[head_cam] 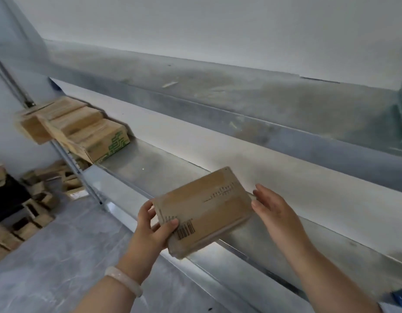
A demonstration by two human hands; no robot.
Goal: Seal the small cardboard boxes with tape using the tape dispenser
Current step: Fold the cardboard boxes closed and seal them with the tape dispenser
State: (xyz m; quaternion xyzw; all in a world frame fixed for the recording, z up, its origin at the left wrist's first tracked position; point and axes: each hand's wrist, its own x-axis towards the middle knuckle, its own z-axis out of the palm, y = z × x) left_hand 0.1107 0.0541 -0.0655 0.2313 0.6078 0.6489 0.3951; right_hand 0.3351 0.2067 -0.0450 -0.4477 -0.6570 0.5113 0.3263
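A small brown cardboard box (204,211) with a barcode and clear tape across its top is held over the front lip of a metal shelf (150,168). My left hand (153,229) grips its near left corner, thumb on top beside the barcode. My right hand (272,208) touches the box's right end with fingers nearly straight. No tape dispenser is in view.
Several cardboard boxes (82,127) sit stacked at the shelf's left end, one with a green print. More open boxes (37,199) lie piled on the grey floor at the lower left. A second metal shelf (240,96) runs above, against the white wall.
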